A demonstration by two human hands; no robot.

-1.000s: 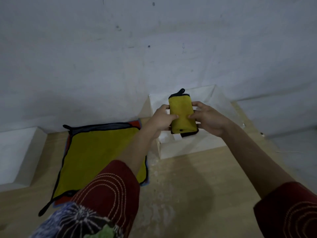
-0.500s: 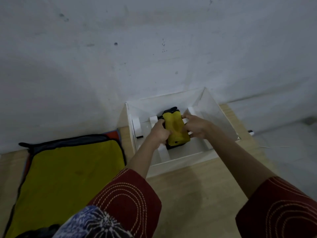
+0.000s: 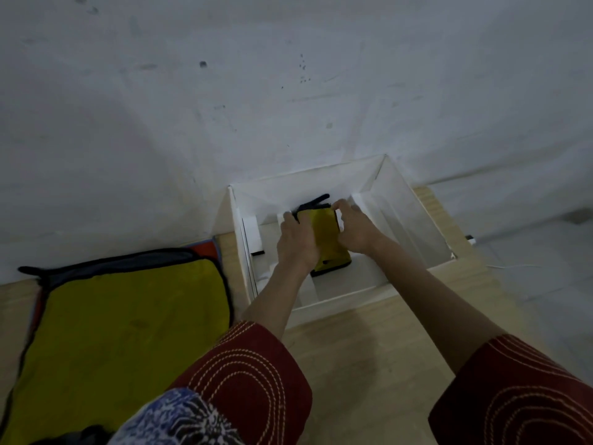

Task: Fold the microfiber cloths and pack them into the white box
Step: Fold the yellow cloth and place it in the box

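Nearest, dark-red sleeves (image 3: 244,380) with pale stitched rings. Left of fingers (image 3: 290,221), flat yellow microfiber cloth (image 3: 128,332), black-edged, on wood-grain tabletop (image 3: 369,348). Left hand (image 3: 296,242) and right hand (image 3: 354,232) curl round folded yellow cloth (image 3: 330,248), plush oblong with black loop (image 3: 316,202), down inside white box (image 3: 337,303) between thin dividers (image 3: 253,232). Beyond fingertips, scuffed grey wall (image 3: 288,91).

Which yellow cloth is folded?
The folded cloth held by left hand and right hand in the white box; the spread cloth lies flat outside.
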